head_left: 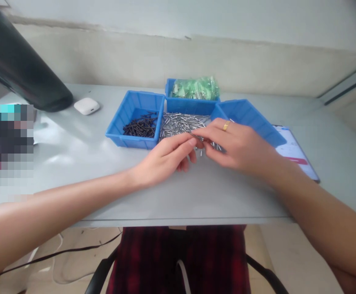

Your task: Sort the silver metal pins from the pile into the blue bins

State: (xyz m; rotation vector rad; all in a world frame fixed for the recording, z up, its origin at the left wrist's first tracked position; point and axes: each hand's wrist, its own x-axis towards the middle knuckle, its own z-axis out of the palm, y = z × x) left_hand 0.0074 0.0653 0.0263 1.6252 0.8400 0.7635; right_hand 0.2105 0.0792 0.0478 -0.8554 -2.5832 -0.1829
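Observation:
My left hand (165, 157) and my right hand (237, 145) meet over the near side of a pile of thin silver metal pins (185, 121) on the table. The fingertips of both are pinched together, almost touching. Something small and dark seems to be between them, too blurred to name. Left of the pile, a blue bin (119, 141) holds dark screws (141, 125). Behind the pile, another blue bin (193, 106) carries a green plastic bag (196, 87) with metal pieces inside. My right hand partly covers a third blue bin (254, 116); its contents are mostly hidden.
A phone (300, 157) with a lit screen lies beside the right bin. At the left are a white earbud case (87, 106) and a large dark cylinder (27, 61). The table (178, 204) runs back to the wall; its front edge is near my lap.

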